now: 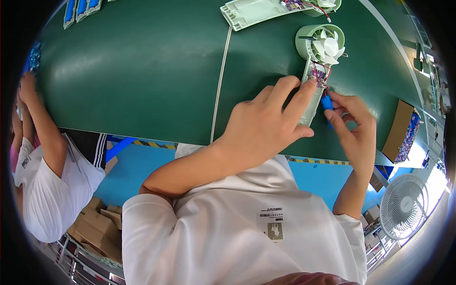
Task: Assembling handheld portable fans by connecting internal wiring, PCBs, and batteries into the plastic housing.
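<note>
A pale green handheld fan housing (pixel 310 107) lies opened on the green table, its round head holding white fan blades (pixel 329 46). Inside the handle sits a small purple circuit board (pixel 317 76) with red wires running up to the head. My left hand (pixel 273 114) rests over the handle, fingers spread, its fingertips at the board's edge. Just right of the handle, my right hand (pixel 351 118) pinches a blue cylindrical battery (pixel 327 103) between thumb and fingers. Thin wires join the battery to the board.
Another opened fan housing (pixel 256 12) lies at the far edge. Several blue batteries in pale holders (pixel 81 9) are at the far left. A cardboard box (pixel 400 130) stands right, near a white standing fan (pixel 406 204). A co-worker in a white shirt (pixel 57 194) sits left.
</note>
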The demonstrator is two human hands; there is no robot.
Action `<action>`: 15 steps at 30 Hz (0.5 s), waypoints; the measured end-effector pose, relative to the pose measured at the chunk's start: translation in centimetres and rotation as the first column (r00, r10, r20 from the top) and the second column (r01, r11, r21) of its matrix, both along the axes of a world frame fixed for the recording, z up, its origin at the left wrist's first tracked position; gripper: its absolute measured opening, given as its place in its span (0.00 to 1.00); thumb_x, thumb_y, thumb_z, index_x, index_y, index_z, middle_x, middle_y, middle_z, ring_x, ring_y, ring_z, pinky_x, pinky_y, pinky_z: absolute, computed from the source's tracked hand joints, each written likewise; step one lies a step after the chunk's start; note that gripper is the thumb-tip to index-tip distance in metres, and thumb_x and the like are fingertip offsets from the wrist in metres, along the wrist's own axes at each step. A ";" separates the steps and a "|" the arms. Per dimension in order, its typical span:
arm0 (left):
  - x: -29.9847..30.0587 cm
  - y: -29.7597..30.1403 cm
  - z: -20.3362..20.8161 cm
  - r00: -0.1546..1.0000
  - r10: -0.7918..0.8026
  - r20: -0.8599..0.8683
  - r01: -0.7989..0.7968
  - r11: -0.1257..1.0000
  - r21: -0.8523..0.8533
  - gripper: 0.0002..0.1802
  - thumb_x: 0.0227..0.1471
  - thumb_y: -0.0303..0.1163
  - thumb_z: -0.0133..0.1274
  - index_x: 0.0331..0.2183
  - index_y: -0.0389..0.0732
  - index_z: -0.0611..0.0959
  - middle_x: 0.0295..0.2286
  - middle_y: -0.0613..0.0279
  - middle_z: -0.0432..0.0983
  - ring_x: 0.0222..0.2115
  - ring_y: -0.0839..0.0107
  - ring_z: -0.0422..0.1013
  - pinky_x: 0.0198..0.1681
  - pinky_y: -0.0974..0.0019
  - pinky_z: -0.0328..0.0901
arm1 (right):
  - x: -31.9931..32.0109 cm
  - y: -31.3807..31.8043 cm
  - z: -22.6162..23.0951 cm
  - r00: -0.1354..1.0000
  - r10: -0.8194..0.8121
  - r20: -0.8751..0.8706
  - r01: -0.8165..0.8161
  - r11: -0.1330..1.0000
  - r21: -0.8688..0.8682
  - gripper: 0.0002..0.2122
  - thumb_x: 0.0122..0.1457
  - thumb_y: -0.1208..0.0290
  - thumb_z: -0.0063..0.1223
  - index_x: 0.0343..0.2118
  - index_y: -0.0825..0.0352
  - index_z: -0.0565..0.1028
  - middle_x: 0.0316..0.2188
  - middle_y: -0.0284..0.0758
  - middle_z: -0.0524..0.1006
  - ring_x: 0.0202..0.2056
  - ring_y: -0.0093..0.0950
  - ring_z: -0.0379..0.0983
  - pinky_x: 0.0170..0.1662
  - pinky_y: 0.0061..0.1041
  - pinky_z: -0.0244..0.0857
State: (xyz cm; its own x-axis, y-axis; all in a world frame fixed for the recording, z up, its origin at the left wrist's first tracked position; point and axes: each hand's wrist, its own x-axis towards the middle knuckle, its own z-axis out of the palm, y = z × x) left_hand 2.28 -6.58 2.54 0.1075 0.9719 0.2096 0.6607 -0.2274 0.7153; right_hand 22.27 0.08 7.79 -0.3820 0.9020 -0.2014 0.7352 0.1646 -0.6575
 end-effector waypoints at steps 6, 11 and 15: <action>0.1 0.0 -0.3 0.999 0.042 0.029 -0.043 0.997 0.056 0.45 0.31 0.48 0.68 0.53 0.43 0.75 0.40 0.65 0.72 0.30 0.70 0.73 0.25 0.72 0.69 | 0.3 0.0 0.2 0.990 -0.101 -0.096 0.077 0.970 -0.230 0.16 0.49 0.84 0.60 0.43 0.72 0.76 0.32 0.30 0.75 0.30 0.15 0.69 0.31 0.15 0.63; -0.1 0.0 -0.3 0.998 0.027 0.056 -0.030 0.998 0.053 0.45 0.30 0.47 0.69 0.53 0.43 0.74 0.40 0.65 0.72 0.31 0.70 0.73 0.25 0.71 0.68 | -0.5 -0.6 0.0 0.849 -0.355 -0.391 0.121 0.852 -0.510 0.16 0.50 0.83 0.64 0.43 0.73 0.73 0.30 0.32 0.78 0.28 0.16 0.75 0.27 0.13 0.66; -0.1 -0.1 -0.4 0.999 0.031 0.043 -0.033 0.999 0.037 0.46 0.30 0.47 0.68 0.53 0.43 0.74 0.40 0.65 0.72 0.31 0.70 0.73 0.25 0.71 0.68 | -1.9 -1.5 -0.3 0.850 -0.355 -0.389 0.216 0.909 -0.357 0.16 0.50 0.83 0.65 0.42 0.73 0.74 0.31 0.34 0.80 0.28 0.17 0.76 0.27 0.13 0.69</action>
State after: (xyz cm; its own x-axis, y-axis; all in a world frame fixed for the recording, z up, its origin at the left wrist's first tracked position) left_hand 2.16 -6.69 2.16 0.0670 0.9659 0.2502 0.6377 -0.2343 0.7338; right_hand 20.34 -1.40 7.47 -0.2270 0.9110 -0.3442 0.3445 -0.2555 -0.9034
